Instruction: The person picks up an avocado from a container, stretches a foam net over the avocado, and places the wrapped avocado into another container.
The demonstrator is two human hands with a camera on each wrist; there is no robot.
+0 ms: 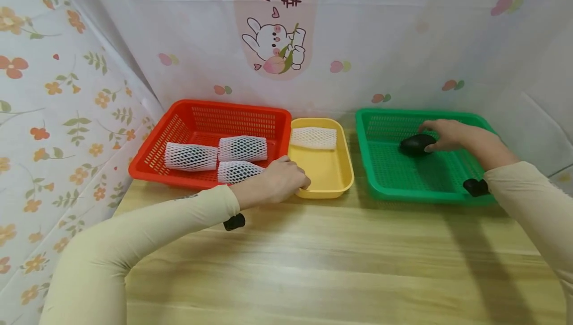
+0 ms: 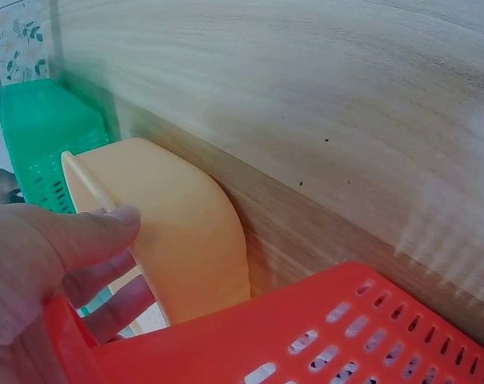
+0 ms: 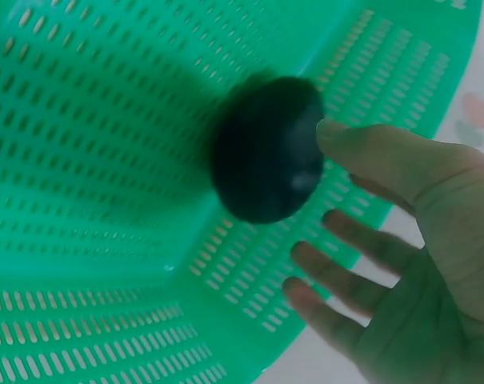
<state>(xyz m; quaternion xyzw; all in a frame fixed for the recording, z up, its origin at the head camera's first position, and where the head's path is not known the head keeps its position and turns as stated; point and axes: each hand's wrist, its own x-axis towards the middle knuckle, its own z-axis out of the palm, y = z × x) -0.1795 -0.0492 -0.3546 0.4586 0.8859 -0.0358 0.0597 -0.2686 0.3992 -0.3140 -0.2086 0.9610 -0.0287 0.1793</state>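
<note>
In the green basket [image 1: 403, 196] lies a dark, oval avocado [image 1: 414, 146]. My right hand [image 1: 449, 135] reaches in from the right; the right wrist view shows its thumb touching the avocado [image 3: 270, 152], with the other fingers spread beside it. My left hand [image 1: 279, 180] is at the front left corner of the yellow bin [image 1: 322, 170]. Its thumb [image 2: 106, 232] is outside the yellow rim and its fingers are inside, pinching it. Inside that bin lies a white foam net sleeve [image 1: 314, 138].
The red basket [image 1: 210, 103] at left holds several dark green fruits in white foam nets [image 1: 191, 157]. My left forearm crosses in front of it. All three containers stand in a row at the back of the wooden table [image 1: 313, 265], near a printed cloth.
</note>
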